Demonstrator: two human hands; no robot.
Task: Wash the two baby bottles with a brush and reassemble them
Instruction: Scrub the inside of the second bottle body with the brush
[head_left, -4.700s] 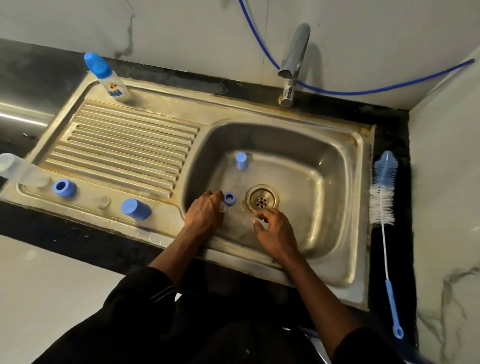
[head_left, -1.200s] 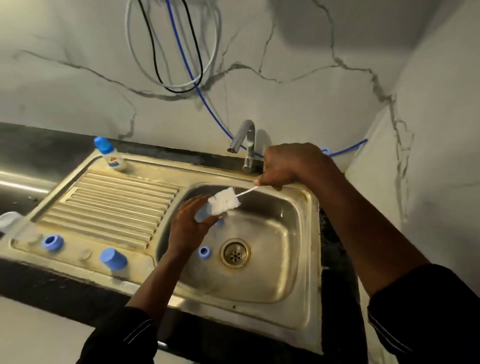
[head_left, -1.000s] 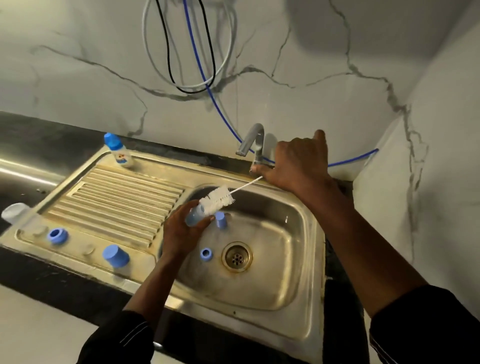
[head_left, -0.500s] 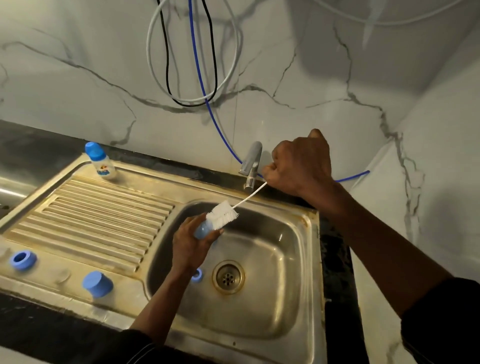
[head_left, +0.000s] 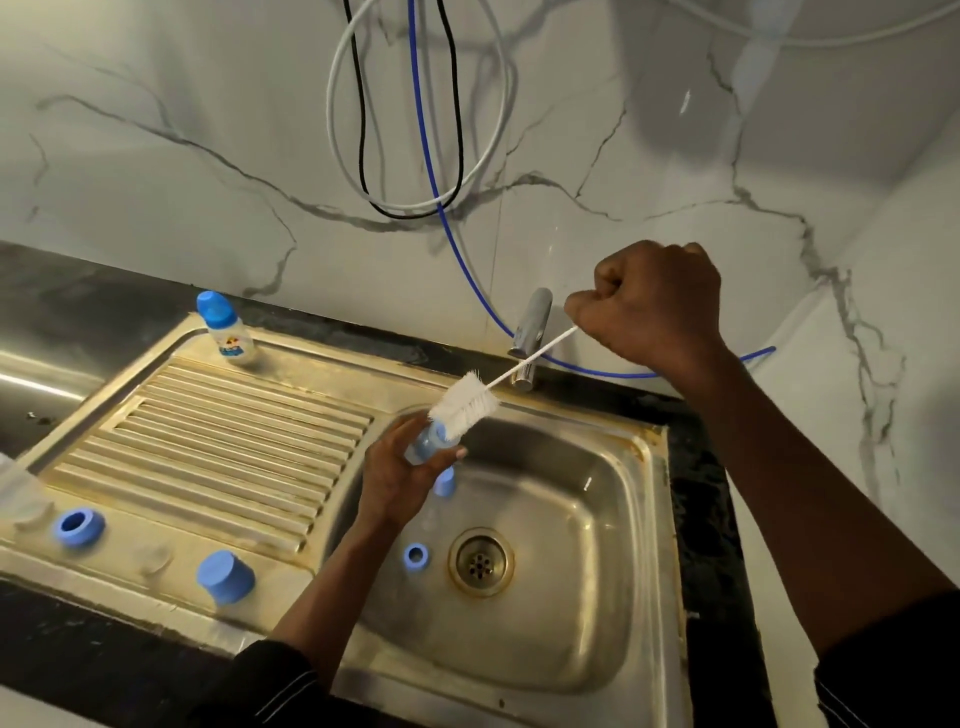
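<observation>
My left hand (head_left: 397, 475) grips a small clear baby bottle (head_left: 425, 447) over the sink basin (head_left: 582, 519), mouth tilted up and to the right. My right hand (head_left: 649, 306) is fisted round the white wire handle of the bottle brush (head_left: 467, 402). The brush's blue tip sits in the bottle mouth and its white bristles are just outside. A blue cap (head_left: 444, 482) and a blue screw ring (head_left: 416, 557) lie in the basin. On the drainboard stand another blue ring (head_left: 78, 527), a blue cap (head_left: 224, 577) and a clear teat (head_left: 153, 556).
A capped bottle with a blue lid (head_left: 226, 330) stands at the drainboard's far corner. The tap (head_left: 530, 332) is behind the basin, under my right hand. Cables and a blue hose (head_left: 441, 197) hang on the marble wall. Another clear bottle (head_left: 15, 488) lies at the left edge.
My right hand has moved from the tap and drawn the brush handle up and right, while the brush tip stays at the bottle mouth. The left hand keeps holding the bottle over the basin.
</observation>
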